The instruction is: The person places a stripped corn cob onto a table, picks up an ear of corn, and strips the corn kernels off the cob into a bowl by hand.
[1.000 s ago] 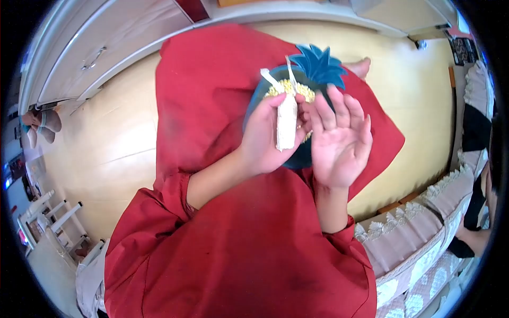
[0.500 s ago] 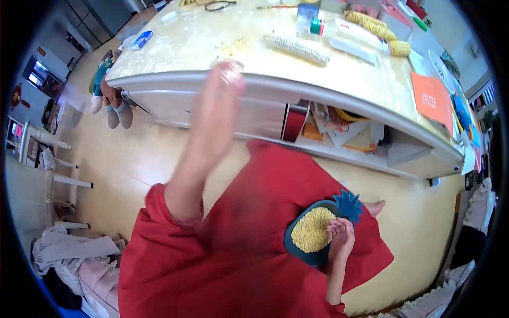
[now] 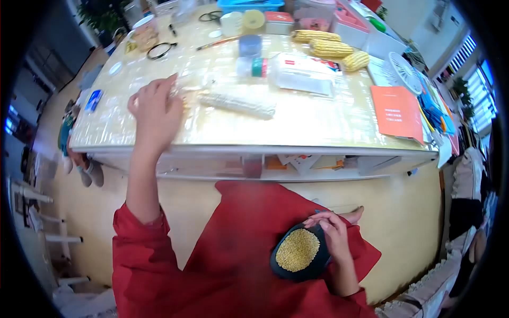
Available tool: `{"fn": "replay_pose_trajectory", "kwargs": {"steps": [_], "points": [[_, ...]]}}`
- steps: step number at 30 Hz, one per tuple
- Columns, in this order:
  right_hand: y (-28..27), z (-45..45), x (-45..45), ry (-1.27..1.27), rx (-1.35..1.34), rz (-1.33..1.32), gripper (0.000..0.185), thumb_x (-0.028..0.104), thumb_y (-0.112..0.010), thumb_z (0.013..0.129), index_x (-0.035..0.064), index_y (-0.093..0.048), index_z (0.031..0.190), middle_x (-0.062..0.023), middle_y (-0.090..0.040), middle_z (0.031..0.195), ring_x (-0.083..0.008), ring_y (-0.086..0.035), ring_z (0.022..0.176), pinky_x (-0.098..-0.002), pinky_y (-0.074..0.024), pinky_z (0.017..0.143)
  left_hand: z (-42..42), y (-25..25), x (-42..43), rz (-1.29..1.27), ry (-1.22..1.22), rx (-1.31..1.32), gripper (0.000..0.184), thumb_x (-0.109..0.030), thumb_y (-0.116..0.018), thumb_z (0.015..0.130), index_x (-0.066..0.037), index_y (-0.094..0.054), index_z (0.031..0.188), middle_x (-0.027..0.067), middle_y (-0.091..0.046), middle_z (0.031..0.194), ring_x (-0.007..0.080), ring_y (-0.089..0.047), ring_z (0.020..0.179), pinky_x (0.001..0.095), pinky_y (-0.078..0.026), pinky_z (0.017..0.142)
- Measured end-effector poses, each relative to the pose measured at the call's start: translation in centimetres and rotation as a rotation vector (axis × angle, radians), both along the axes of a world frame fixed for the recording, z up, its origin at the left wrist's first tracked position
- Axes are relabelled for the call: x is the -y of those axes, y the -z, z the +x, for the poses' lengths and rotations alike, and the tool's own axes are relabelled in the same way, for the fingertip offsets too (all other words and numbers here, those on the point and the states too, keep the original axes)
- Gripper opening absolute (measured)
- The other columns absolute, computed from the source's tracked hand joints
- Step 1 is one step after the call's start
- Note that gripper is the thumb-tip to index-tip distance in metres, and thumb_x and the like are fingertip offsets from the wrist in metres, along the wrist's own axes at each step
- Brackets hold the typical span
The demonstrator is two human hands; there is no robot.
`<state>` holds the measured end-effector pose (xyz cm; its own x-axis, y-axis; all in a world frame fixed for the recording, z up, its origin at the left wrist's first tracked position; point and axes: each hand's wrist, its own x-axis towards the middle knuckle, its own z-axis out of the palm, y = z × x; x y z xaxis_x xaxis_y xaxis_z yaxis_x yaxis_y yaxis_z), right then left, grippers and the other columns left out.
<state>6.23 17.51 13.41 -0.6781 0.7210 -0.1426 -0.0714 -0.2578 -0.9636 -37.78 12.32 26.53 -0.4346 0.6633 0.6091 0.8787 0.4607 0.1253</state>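
Note:
My left hand (image 3: 156,112) is over the tabletop, palm down, fingers bent and apart, with nothing visible in it. Loose corn kernels (image 3: 185,104) lie beside it, partly hidden. To their right lies a stripped white corn cob (image 3: 238,104). On the red cloth over my lap rests a dark pineapple-shaped bowl (image 3: 280,271) holding a heap of yellow corn kernels (image 3: 298,250). My right hand (image 3: 335,237) grips the bowl at its leafy end, fingers bent over the rim and covering most of the leaves.
Yellow corn cobs (image 3: 331,47) lie at the table's back right. Near them are a plastic packet (image 3: 305,79), a clear jar with a green band (image 3: 253,67) and an orange booklet (image 3: 396,112). A small blue box (image 3: 93,100) sits near the left edge. Open shelves run beneath the tabletop.
My left hand has gone from blurred motion at the table's front edge to farther over the tabletop, beside the kernels. My right hand has shifted onto the bowl's leafy end. The view has tilted up.

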Motion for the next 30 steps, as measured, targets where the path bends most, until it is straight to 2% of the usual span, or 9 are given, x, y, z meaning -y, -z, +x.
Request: {"fn": "replay_pose_trajectory", "kwargs": {"steps": [3, 6, 9, 13, 16, 19, 24, 27, 30], "points": [[-9.2, -0.7, -4.3, -0.244, -0.037, 0.258, 0.028, 0.009, -0.054, 0.094, -0.0068, -0.057, 0.117, -0.0187, -0.064, 0.111, -0.0265, -0.062, 0.106, -0.0396, -0.0478, 0.096, 0.5, -0.5, -0.3, 0.084, 0.037, -0.005, 0.034, -0.021, -0.057, 0.089, -0.012, -0.061, 0.122, 0.0068, -0.06, 0.118, 0.024, -0.051, 0.119, 0.0476, -0.017, 0.112], [-14.0, -2.3, -10.5, -0.061, 0.02, 0.705, 0.024, 0.013, -0.057, 0.094, -0.0037, -0.062, 0.111, -0.0106, -0.068, 0.098, -0.019, -0.065, 0.091, -0.0333, -0.0508, 0.086, 1.8, -2.6, -1.3, 0.107, 0.142, -0.005, 0.028, -0.019, -0.058, 0.089, -0.011, -0.061, 0.116, 0.0067, -0.061, 0.118, 0.0244, -0.051, 0.118, 0.0455, -0.02, 0.111], [-17.9, -6.1, -18.1, 0.115, 0.239, 0.878, 0.023, 0.015, -0.056, 0.095, -0.0009, -0.061, 0.112, -0.0054, -0.067, 0.097, -0.0143, -0.061, 0.094, -0.0282, -0.0453, 0.088, 4.3, -4.9, -3.8, 0.069, 0.383, 0.002, 0.026, -0.013, -0.06, 0.088, -0.009, -0.063, 0.114, 0.008, -0.063, 0.117, 0.0253, -0.052, 0.118, 0.0411, -0.024, 0.11], [-16.8, -9.6, -27.2, 0.175, 0.49, 1.245, 0.04, 0.012, -0.06, 0.091, 0.0047, -0.053, 0.129, -0.014, -0.052, 0.13, -0.0244, -0.051, 0.12, -0.0374, -0.0434, 0.099, 8.0, -7.8, -8.0, -0.133, 0.575, -0.178, 0.02, -0.014, -0.061, 0.088, -0.009, -0.064, 0.108, 0.0076, -0.061, 0.119, 0.0277, -0.052, 0.117, 0.0405, -0.029, 0.107], [-14.8, -11.4, -30.1, 0.121, 0.644, 1.555, 0.047, 0.016, -0.063, 0.085, 0.0026, -0.05, 0.128, -0.0164, -0.044, 0.14, -0.041, -0.034, 0.132, -0.0482, -0.0363, 0.106, 8.7, -9.8, -11.3, -0.137, 0.638, -0.184, 0.018, -0.014, -0.061, 0.089, -0.009, -0.064, 0.106, 0.0074, -0.06, 0.12, 0.0278, -0.052, 0.116, 0.0406, -0.03, 0.106], [-14.8, -11.9, -28.9, 0.145, 0.634, 1.473, 0.046, 0.019, -0.067, 0.082, 0.0026, -0.052, 0.123, -0.0159, -0.046, 0.134, -0.0447, -0.034, 0.13, -0.0496, -0.0378, 0.105, 9.3, -10.9, -14.0, -0.134, 0.708, -0.099, 0.019, -0.014, -0.061, 0.089, -0.008, -0.064, 0.107, 0.0075, -0.06, 0.119, 0.0276, -0.052, 0.116, 0.0409, -0.03, 0.105], [-15.0, -12.5, -26.7, 0.278, 0.739, 1.542, 0.031, 0.0, -0.063, 0.078, -0.0003, -0.05, 0.106, -0.0172, -0.048, 0.113, -0.0381, -0.05, 0.106, -0.0456, -0.0467, 0.089, 13.4, -10.8, -12.4, -0.084, 0.785, -0.001, 0.02, -0.014, -0.063, 0.084, -0.006, -0.067, 0.102, 0.0114, -0.062, 0.116, 0.0305, -0.055, 0.112, 0.0428, -0.035, 0.099], [-16.2, -11.3, -25.4, 0.326, 0.627, 1.279, 0.039, 0.0, -0.065, 0.077, -0.0027, -0.049, 0.113, -0.0191, -0.047, 0.116, -0.0392, -0.051, 0.106, -0.0444, -0.0463, 0.09, 16.1, -11.0, -8.6, -0.062, 0.899, 0.062, 0.021, -0.013, -0.064, 0.082, -0.008, -0.069, 0.102, 0.0124, -0.063, 0.113, 0.0309, -0.056, 0.109, 0.047, -0.036, 0.098], [-16.7, -7.8, -19.5, 0.629, 0.431, 1.37, 0.048, 0.001, -0.065, 0.08, -0.004, -0.047, 0.124, -0.0202, -0.047, 0.121, -0.0379, -0.053, 0.107, -0.0419, -0.0456, 0.093, 18.5, -8.0, -5.4, 0.083, 1.006, 0.217, 0.021, -0.01, -0.065, 0.08, -0.007, -0.069, 0.101, 0.0133, -0.064, 0.113, 0.0302, -0.057, 0.108, 0.048, -0.037, 0.097]]}}
